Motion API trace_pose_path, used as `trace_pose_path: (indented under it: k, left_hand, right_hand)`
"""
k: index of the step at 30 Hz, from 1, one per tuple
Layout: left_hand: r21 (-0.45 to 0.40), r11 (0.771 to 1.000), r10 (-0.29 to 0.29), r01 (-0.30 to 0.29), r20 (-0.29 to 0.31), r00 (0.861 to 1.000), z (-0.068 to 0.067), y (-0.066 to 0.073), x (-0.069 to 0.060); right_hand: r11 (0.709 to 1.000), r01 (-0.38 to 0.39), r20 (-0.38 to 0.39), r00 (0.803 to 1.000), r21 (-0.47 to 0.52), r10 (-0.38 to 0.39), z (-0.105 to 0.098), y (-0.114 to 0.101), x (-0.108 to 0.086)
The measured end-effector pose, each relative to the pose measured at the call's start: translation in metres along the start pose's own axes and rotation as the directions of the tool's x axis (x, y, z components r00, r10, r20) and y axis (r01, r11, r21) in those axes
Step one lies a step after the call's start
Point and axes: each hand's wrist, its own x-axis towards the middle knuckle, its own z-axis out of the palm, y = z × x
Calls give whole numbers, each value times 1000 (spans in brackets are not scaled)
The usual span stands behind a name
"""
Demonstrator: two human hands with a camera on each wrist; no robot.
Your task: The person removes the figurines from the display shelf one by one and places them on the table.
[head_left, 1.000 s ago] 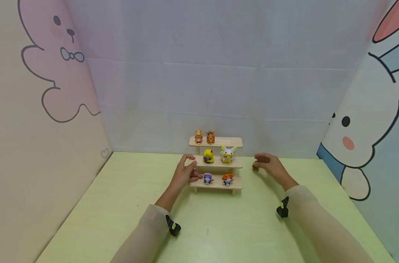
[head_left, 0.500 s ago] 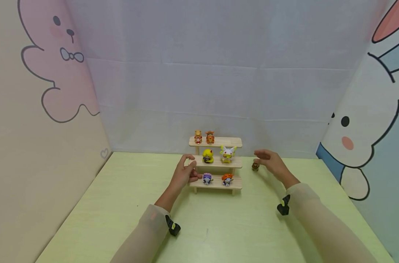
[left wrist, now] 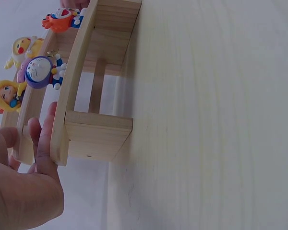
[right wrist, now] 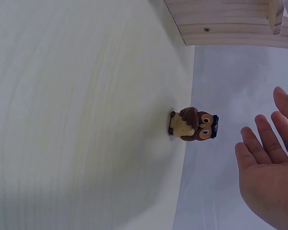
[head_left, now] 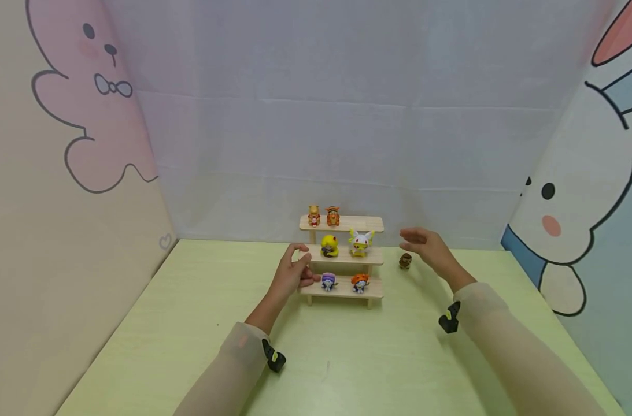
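Note:
A small brown owl figurine [head_left: 405, 262] stands upright on the table, right of the three-tier wooden display stand [head_left: 370, 223]. My right hand [head_left: 429, 249] is above and behind the owl, apart from it, fingers extended; in the right wrist view the owl [right wrist: 189, 125] is beside the open palm [right wrist: 271, 179]. My left hand [head_left: 291, 274] grips the stand's left end; in the left wrist view its fingers [left wrist: 47, 139] lie at the ends of the middle and bottom boards. On the bottom tier stand a purple-hatted figurine [head_left: 328, 282] and an orange-hatted figurine [head_left: 359, 283].
The middle tier bears a yellow-haired figurine [head_left: 328, 246] and a white-eared figurine [head_left: 361, 243]. A bear figurine [head_left: 314, 216] and a tiger figurine [head_left: 333, 216] stand on the top tier. Behind the stand hangs a pale cloth [head_left: 274, 144]; printed panels flank the table [head_left: 217, 370].
My right hand has let go of the owl and lifted up and back from it, its fingers straightening. The owl now shows fully. My left hand stays at the stand.

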Motion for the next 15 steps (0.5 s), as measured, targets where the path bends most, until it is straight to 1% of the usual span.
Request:
trace_pose_path:
  k: [6,15]
  left_hand:
    - [-3,1000,-1,1,9,1000,-1,-1,3]
    - [-7,1000,-4,4,10,1000,-1,-2,2]
  right_hand:
    - [1000,19,7,1000,-3,-19,0,-7,4]
    - [1000,28,10,1000,-4,-28,1,-20,5]
